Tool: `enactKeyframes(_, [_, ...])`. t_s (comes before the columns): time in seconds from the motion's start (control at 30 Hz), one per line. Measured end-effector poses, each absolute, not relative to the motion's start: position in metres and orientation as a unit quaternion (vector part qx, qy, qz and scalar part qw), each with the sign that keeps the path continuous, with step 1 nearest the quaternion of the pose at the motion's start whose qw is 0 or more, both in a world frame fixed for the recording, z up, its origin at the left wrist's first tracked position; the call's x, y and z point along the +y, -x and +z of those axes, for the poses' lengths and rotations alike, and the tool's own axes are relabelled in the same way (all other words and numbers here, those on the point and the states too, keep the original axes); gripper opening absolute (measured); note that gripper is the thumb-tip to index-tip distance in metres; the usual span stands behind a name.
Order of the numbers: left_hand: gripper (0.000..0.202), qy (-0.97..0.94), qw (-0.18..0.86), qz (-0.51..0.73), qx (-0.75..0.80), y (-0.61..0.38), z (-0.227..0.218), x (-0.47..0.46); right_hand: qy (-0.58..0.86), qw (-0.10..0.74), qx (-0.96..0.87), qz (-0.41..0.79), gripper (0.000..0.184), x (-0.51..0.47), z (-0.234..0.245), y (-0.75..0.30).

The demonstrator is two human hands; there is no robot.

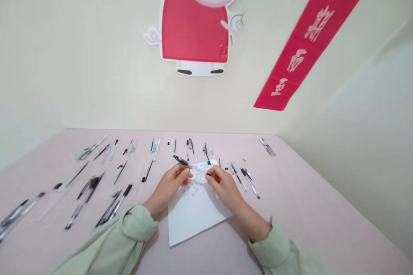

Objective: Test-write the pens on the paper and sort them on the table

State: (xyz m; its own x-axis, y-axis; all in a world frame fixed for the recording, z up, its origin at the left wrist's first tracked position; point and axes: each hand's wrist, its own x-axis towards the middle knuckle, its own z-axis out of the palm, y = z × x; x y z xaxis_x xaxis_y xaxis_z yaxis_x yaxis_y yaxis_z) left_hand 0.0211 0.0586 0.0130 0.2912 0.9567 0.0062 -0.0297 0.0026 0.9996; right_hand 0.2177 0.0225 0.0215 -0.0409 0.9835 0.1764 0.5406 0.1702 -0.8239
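A pen with a black cap (180,160) and a clear barrel (197,169) is held between my two hands, slanting down to the right. My left hand (171,187) pinches it just below the cap. At the barrel's other end, the fingers of my right hand (226,187) are closed, with a small dark bit showing at their tips. Beneath both hands lies a white sheet of paper (193,219), printed with small dark marks on its far part.
Pens and loose pen parts, such as a black-capped pen (121,202), cover the left and back of the pink table (306,223). Several pens (250,182) lie right of the paper, and a bundle of pens (267,147) sits at the back right. The wall (97,73) rises behind.
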Motion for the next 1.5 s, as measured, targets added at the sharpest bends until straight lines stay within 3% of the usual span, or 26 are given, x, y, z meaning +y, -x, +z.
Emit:
enactKeyframes(0.17, [0.036, -0.598, 0.563, 0.404, 0.403, -0.022, 0.016, 0.056, 0.671, 0.426, -0.592, 0.131, 0.018, 0.048, 0.035, -0.307])
enactKeyframes(0.27, [0.036, -0.606, 0.555, 0.394, 0.412, -0.024, 0.014, 0.057, 0.824, 0.306, -0.478, 0.003, 0.021, 0.052, 0.027, -0.374])
enactKeyframes(0.43, [0.039, -0.61, 0.55, 0.384, 0.421, -0.026, 0.011, 0.058, 0.905, 0.21, -0.37, -0.018, 0.024, 0.047, 0.002, -0.433])
enactKeyframes(0.7, [0.04, -0.608, 0.538, 0.39, 0.434, -0.026, 0.016, 0.056, 0.926, 0.169, -0.336, -0.025, 0.027, 0.07, -0.005, -0.437])
enactKeyframes(1.2, [0.038, -0.612, 0.544, 0.383, 0.427, -0.028, 0.014, 0.057, 0.907, 0.25, -0.336, -0.032, 0.028, 0.073, -0.009, -0.442])
enactKeyframes(1.5, [0.034, -0.671, 0.497, 0.361, 0.415, -0.028, 0.013, 0.054, 0.829, 0.332, -0.445, 0.064, 0.027, 0.076, 0.008, -0.409])
